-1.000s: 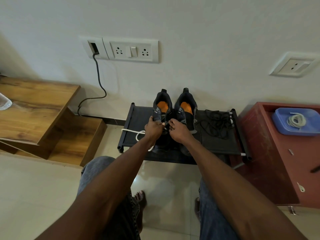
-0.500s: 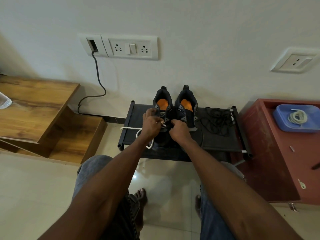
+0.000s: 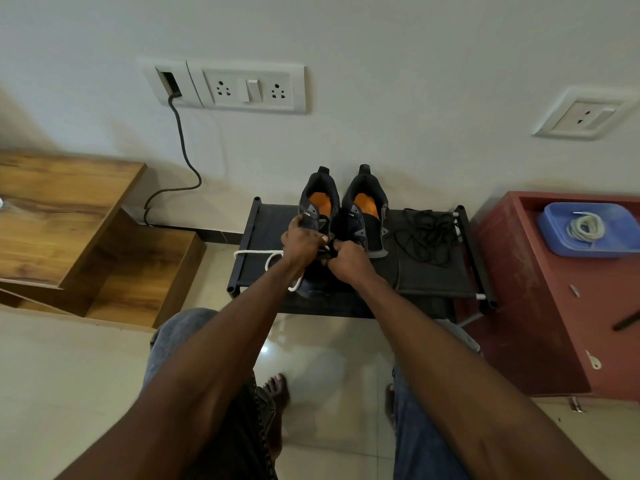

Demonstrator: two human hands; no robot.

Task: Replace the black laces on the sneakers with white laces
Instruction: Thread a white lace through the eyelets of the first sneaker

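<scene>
two black sneakers (image 3: 363,209) stand side by side on a low black rack (image 3: 433,282), heels to the wall. the left hand (image 3: 302,244) grips the left sneaker's tongue; the right hand (image 3: 348,259) has its fingers curled, pinching at its eyelets. a white lace (image 3: 258,253) trails left; loose black laces (image 3: 427,237) lie right.

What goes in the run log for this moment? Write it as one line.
step: lacing left sneaker | left hand: grips sneaker, white lace trailing | right hand: pinching at eyelets | black laces: loose on rack
</scene>
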